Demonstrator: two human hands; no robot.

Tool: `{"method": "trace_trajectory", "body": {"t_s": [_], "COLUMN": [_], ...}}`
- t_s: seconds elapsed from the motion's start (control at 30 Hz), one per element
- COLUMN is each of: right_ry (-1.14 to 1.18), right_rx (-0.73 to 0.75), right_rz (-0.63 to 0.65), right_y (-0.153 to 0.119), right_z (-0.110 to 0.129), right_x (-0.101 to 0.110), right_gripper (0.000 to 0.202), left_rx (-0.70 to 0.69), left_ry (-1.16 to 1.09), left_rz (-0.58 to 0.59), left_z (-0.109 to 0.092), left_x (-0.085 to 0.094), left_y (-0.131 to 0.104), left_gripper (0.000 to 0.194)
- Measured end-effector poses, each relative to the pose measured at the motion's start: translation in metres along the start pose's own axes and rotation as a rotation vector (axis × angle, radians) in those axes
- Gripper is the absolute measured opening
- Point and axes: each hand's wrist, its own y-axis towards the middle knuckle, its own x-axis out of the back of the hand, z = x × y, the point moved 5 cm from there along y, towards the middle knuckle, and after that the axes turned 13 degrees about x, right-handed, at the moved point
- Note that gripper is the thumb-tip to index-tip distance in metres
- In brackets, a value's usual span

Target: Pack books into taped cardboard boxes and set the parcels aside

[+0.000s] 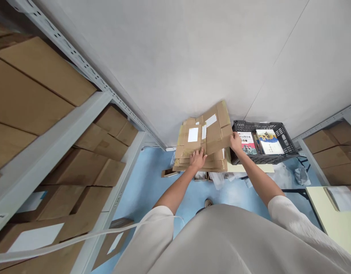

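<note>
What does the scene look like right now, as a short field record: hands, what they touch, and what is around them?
left hand: left hand rests flat on the stack of flattened cardboard boxes
right hand: right hand grips the edge of the top flattened box, which is tilted up
beside stack: black plastic crate to the right, holding books
left side: metal shelving loaded with brown cartons
floor: blue floor
far right: pale table

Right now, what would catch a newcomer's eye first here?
The stack of flattened cardboard boxes against the wall, with the left hand pressed on it and the right hand gripping its edge. Beside it, a black crate holds books.
</note>
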Motion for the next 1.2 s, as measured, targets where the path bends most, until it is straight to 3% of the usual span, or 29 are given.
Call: {"method": "trace_trajectory", "body": {"t_s": [0.2,0.37,0.5,0.7,0.87,1.03,1.13,1.2], "right_ry": [0.033,0.123,0.151,0.071,0.063,0.178,0.362,0.487], "right_rx": [0.028,-0.048,-0.154,-0.223,-0.298,-0.326,-0.402,-0.452], "right_rz": [-0.100,-0.118,-0.128,-0.089,-0.290,-0.342,-0.406,-0.451], "right_y": [0.014,0.007,-0.016,-0.059,-0.085,-0.101,-0.113,-0.122], "right_z": [0.000,-0.035,-0.075,-0.130,-0.181,-0.224,-0.248,-0.259], "right_x": [0.072,0.139,0.194,0.264,0.314,0.342,0.348,0.346], "right_gripper": [0.038,0.039,0.040,0.040,0.045,0.057,0.077,0.075], "left_rx": [0.047,-0.027,-0.151,-0.329,-0.421,-0.439,-0.426,-0.417], "left_ry": [-0.012,-0.059,-0.140,-0.199,-0.137,-0.040,0.015,0.040], "left_rz": [0.048,-0.025,-0.062,-0.176,-0.225,-0.219,-0.194,-0.176], "left_z": [0.001,-0.029,-0.077,-0.169,-0.239,-0.291,-0.316,-0.329], "left_x": [-0.017,-0.015,-0.010,0.001,0.008,0.008,0.003,-0.003], "left_y": [0.004,0.005,0.005,-0.012,-0.041,-0.066,-0.075,-0.080], "left_gripper": [0.065,0.059,0.058,0.057,0.055,0.055,0.055,0.053]}}
